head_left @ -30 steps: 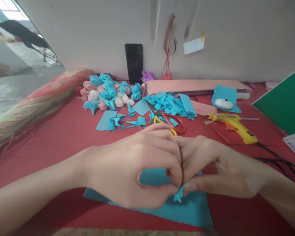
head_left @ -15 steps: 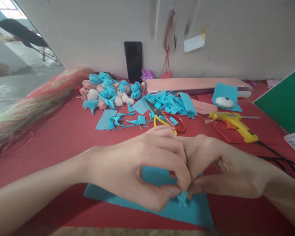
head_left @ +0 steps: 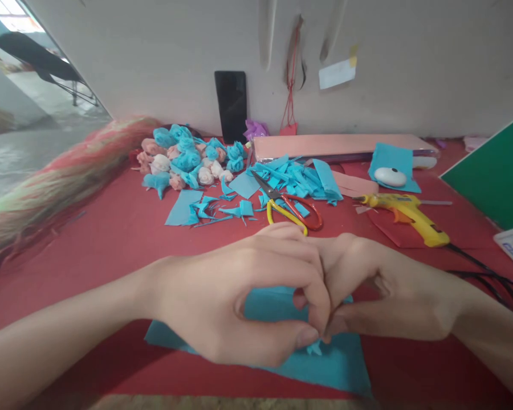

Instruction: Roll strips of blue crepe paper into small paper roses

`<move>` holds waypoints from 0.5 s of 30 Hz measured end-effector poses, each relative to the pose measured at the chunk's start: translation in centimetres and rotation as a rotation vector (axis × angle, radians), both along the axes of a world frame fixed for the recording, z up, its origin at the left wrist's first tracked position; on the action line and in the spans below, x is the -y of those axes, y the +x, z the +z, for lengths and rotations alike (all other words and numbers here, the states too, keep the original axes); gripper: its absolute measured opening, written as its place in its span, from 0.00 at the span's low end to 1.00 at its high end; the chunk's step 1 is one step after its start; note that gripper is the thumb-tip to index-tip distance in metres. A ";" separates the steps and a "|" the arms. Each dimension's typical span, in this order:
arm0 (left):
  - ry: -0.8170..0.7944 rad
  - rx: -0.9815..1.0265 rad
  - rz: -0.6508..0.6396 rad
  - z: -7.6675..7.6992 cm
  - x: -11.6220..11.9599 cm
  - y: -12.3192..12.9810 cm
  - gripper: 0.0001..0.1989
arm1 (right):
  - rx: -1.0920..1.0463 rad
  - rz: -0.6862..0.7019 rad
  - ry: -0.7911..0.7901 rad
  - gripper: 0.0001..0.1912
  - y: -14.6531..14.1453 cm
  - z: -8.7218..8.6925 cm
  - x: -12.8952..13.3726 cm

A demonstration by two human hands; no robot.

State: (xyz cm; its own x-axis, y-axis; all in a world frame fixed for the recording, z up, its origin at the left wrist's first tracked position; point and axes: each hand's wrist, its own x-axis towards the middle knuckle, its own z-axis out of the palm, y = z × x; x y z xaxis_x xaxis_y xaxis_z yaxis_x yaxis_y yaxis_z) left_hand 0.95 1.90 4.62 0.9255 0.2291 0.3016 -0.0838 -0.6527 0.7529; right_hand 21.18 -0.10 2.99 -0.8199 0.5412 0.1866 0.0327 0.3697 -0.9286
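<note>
Two bare hands meet at the lower middle of the frame, over a blue sheet (head_left: 337,370) lying on the red bench (head_left: 111,245). Between them a small crinkled blue piece (head_left: 314,348) pokes out just below the fingertips, above the sheet. The left hand (head_left: 235,302) has its thumb and forefinger closed on that piece, the other fingers curled against the right hand (head_left: 380,296). Of the right one I see the thumb bent in right beside the piece; its fingertips are partly hidden, so I can't tell whether they grip it too. Just beyond the hands, at the centre, scissors (head_left: 288,205) with one yellow and one red handle lie with their blades toward a heap of blue scraps (head_left: 293,179). Blue, pink and white paper-like flowers (head_left: 188,162) are piled at upper left of centre, and a yellow glue gun (head_left: 406,213) lies at right.
</note>
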 end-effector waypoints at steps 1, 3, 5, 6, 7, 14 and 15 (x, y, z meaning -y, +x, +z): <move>-0.005 -0.016 0.006 0.1 0.1 0.0 0.03 | -0.008 0.005 0.007 0.12 0.0 0.0 0.0; 0.003 -0.049 0.022 0.2 0.3 0.0 0.04 | -0.010 0.006 0.014 0.14 -0.1 -0.1 -0.1; 0.006 -0.071 0.047 0.2 0.4 -0.1 0.04 | -0.011 0.002 0.011 0.12 0.0 -0.3 -0.2; 0.004 -0.083 0.059 0.2 0.5 -0.1 0.05 | -0.014 0.003 0.006 0.10 0.0 -0.4 -0.2; 0.007 -0.095 0.069 0.2 0.5 -0.1 0.05 | -0.016 0.005 -0.006 0.09 0.0 -0.4 -0.2; -0.015 -0.134 0.110 0.1 0.5 -0.3 0.05 | 0.047 -0.017 -0.082 0.07 0.1 -0.2 -0.3; -0.008 -0.132 0.119 0.1 0.5 -0.3 0.05 | 0.061 -0.025 -0.089 0.08 0.1 -0.1 -0.3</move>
